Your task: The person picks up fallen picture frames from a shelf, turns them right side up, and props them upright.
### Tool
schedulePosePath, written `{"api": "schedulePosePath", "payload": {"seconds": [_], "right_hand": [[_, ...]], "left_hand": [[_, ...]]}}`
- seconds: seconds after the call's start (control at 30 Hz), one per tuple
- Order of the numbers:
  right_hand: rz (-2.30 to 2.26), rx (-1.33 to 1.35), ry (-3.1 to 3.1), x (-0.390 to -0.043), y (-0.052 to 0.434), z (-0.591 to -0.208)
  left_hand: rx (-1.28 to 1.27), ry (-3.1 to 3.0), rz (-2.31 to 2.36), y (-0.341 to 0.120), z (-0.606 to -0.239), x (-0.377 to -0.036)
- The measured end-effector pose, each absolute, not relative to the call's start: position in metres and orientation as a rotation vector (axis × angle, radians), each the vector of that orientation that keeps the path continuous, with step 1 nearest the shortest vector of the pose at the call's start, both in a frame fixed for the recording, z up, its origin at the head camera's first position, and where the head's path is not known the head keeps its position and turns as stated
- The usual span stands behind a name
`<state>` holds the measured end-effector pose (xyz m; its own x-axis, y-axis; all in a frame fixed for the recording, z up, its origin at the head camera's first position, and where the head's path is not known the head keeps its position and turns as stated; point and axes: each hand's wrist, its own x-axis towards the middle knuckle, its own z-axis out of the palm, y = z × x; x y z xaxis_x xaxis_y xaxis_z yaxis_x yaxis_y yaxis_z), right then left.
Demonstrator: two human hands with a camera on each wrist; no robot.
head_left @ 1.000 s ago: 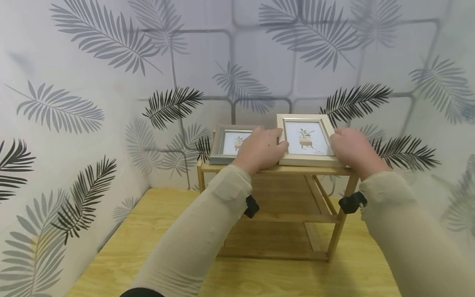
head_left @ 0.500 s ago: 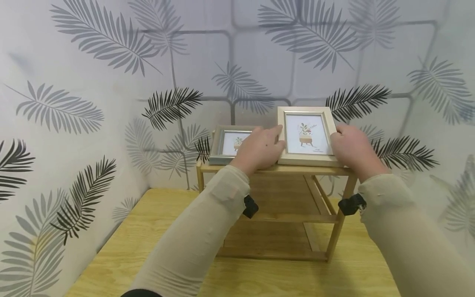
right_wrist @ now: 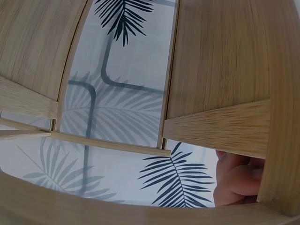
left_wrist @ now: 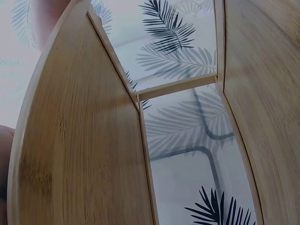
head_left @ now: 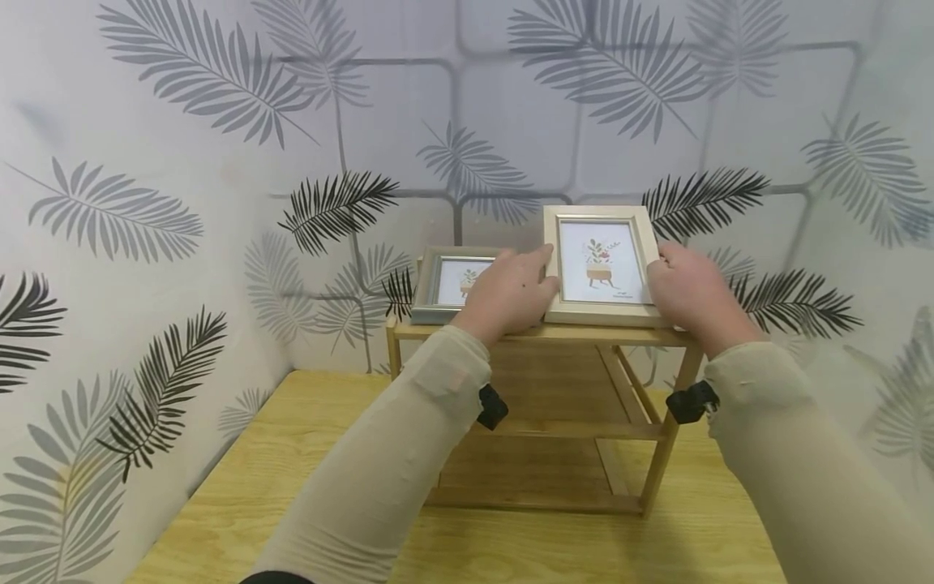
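Note:
A cream picture frame (head_left: 598, 264) with a potted-plant print stands tilted on the top of a wooden shelf rack (head_left: 547, 389), its far edge raised and its near edge low at the rack's front. My left hand (head_left: 511, 288) holds its left side, index finger along the border. On the right side, my right hand (head_left: 689, 288) grips the border with curled fingers. A smaller grey picture frame (head_left: 435, 284) lies left of it, partly hidden behind my left hand. From below, the right wrist view shows curled fingers (right_wrist: 236, 180) past the rack's top board.
The rack has lower wooden shelves (head_left: 536, 466) and stands on a yellow wood-grain table (head_left: 292, 470). Close behind rises a wall (head_left: 511, 97) with a leaf pattern. Another patterned wall (head_left: 109, 243) runs along the left side.
The cream picture frame's far edge has risen, so its face tilts more towards me. My right hand stays on its side, and the grey frame has not moved.

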<state>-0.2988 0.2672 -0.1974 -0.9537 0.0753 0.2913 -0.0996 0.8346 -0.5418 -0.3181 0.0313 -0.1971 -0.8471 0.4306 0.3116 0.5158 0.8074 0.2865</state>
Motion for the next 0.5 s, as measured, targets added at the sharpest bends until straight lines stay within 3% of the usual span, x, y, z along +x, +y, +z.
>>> {"api": "schedulePosePath", "payload": {"seconds": [0.5], "right_hand": [[0.908,0.100,-2.635,-0.2971,0.2686,-0.2005]], "left_hand": [[-0.772,-2.707,-0.721,0.0305,-0.1993,-0.3173]]}}
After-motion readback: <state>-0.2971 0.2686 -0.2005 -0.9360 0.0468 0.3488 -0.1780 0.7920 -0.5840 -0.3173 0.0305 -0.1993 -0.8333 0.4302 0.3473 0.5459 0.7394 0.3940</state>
